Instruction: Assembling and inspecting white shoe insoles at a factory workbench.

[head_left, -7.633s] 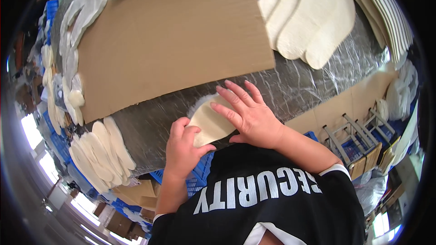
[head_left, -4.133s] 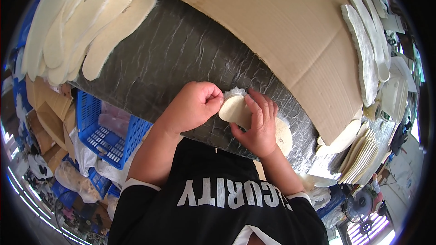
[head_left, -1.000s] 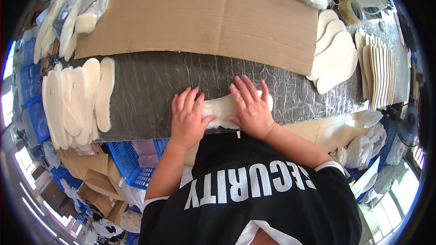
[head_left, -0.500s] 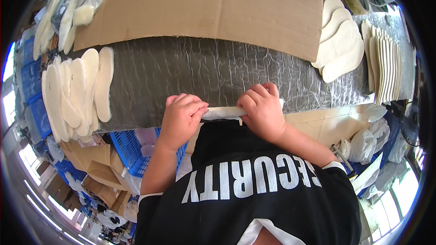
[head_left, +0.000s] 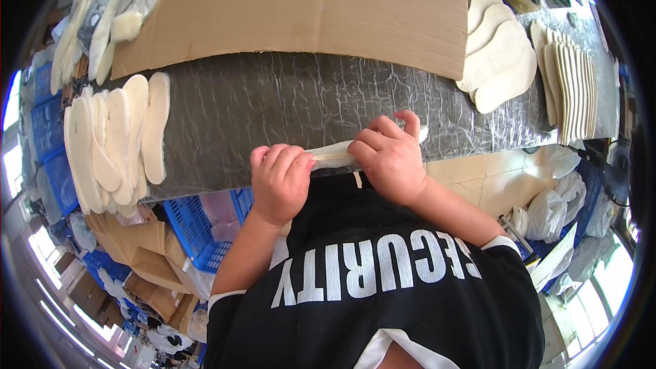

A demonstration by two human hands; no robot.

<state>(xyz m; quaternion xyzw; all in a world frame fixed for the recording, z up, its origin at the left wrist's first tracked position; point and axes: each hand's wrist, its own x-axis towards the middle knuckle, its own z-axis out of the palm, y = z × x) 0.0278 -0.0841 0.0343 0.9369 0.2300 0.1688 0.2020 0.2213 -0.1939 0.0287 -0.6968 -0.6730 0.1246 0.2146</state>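
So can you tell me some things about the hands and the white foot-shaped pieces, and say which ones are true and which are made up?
1. Both hands grip one white insole. True: the left hand and the right hand hold the white insole between them at the near edge of the grey table.
2. The insole lies flat under open palms. False: the fingers are curled around it.
3. A row of white insoles lies to the left of the hands. True.
4. The cardboard sheet lies on the floor. False: it lies on the table, beyond the hands.
5. Blue crates sit below the table edge. True.
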